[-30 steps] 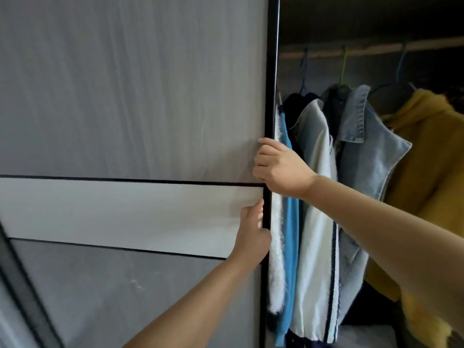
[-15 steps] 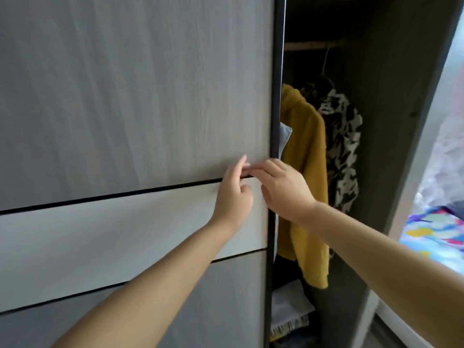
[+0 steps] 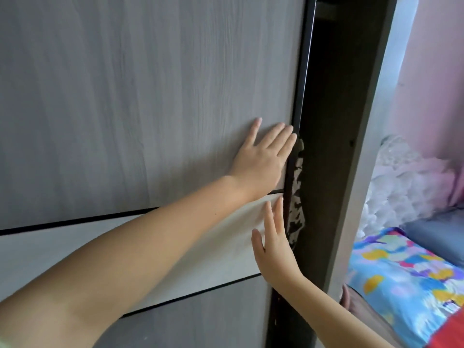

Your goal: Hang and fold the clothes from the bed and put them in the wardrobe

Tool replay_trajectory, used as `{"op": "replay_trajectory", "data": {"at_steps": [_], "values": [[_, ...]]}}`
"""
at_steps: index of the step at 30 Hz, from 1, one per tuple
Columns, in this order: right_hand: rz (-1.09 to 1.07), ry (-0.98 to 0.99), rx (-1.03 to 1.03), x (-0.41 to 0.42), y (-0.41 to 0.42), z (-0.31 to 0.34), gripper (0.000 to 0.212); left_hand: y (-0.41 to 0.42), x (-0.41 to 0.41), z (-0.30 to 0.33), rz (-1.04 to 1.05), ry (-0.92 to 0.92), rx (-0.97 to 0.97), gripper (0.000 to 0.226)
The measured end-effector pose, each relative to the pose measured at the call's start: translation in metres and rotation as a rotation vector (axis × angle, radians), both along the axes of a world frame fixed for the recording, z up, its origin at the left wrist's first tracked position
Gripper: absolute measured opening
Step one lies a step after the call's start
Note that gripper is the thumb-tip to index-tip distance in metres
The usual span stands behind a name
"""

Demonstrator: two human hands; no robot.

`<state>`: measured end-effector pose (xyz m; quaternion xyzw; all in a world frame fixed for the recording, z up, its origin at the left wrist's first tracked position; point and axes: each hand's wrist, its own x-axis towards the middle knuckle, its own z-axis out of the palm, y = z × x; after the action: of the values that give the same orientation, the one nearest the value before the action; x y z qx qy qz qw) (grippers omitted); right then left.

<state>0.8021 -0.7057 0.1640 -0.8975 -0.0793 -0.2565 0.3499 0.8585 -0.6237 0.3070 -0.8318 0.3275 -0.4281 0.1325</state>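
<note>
Wardrobe door (image 3: 150, 109) fills nearly the whole view, a big sliding panel of grey woodgrain with a pale band across its middle, and it looks nearly shut, only a dark gap left along its black edge strip. Both palms are on it! A panel this size is likely heavy and stiff, running on a track, so flat pressure close to the leading edge seems the sensible place to push, and that is just where the hands are. The face looks smooth, with no handle in sight, so palms could slip; that is a guess from the finish.

Right of the door, past the wardrobe's side wall, a bed (image 3: 411, 272) with a bright patterned cover and a blue pillow. No loose clothes show on the part visible, though much of it is out of view.

Left hand (image 3: 263, 156) presses flat on the grey upper panel just above the pale band, fingers straight and spread, tips reaching the edge strip. Right hand (image 3: 273, 244) lies on the pale band just below, fingers straight and close together, holding nothing.

Smallest of all, and the one to watch: a black-and-white patterned garment (image 3: 297, 197) hangs in the gap, touching the door's edge. Soft, light cloth, easily pinched. I'd judge it wants tucking inward before the door closes fully.
</note>
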Motion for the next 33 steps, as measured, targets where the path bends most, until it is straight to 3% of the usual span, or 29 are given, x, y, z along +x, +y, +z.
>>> {"op": "replay_trajectory", "data": {"at_steps": [3, 8, 13, 26, 33], "values": [[-0.023, 0.005, 0.035, 0.014, -0.02, -0.013, 0.068, -0.015, 0.024, 0.007, 0.12, -0.229, 0.114, 0.065], [-0.096, 0.05, 0.122, 0.03, -0.028, -0.028, 0.071, -0.051, 0.046, 0.008, 0.135, -0.413, 0.191, 0.069], [-0.147, 0.01, 0.274, 0.044, -0.041, -0.036, 0.073, -0.09, 0.054, 0.01, 0.117, -0.418, 0.156, 0.071], [-0.204, 0.05, 0.285, 0.05, -0.039, -0.052, 0.07, -0.134, 0.055, 0.018, 0.121, -0.361, 0.237, 0.065], [-0.21, 0.037, 0.305, 0.048, -0.035, -0.048, 0.069, -0.127, 0.042, 0.026, 0.072, -0.223, 0.274, 0.068]]}}
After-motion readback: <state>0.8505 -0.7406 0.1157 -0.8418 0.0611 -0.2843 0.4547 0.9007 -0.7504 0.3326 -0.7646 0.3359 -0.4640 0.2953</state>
